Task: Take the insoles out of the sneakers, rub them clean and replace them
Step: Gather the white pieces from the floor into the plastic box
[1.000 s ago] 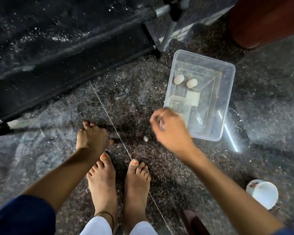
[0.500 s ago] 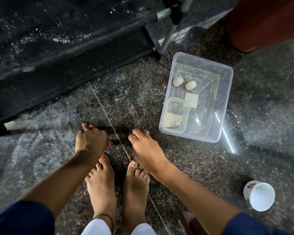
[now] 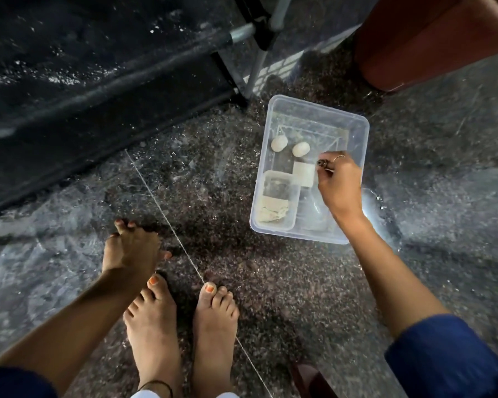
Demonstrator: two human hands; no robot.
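Observation:
No sneakers or insoles are in view. A clear plastic box stands on the speckled stone floor. It holds two white round lumps, a white square pad and a small clear tub with a crumpled pale cloth. My right hand hovers over the box's right half, with its fingertips pinched on a small dark object. My left hand rests on the floor beside my bare feet and holds nothing that I can see.
A dusty black fabric rack with metal tube legs fills the upper left. A red-brown container stands at the top right. My bare feet are at the bottom centre, and a dark reddish thing lies beside them.
My right hand went down to the floor in front of my feet, then rose over the box with a small dark object pinched in its fingers. My left hand stayed on the floor.

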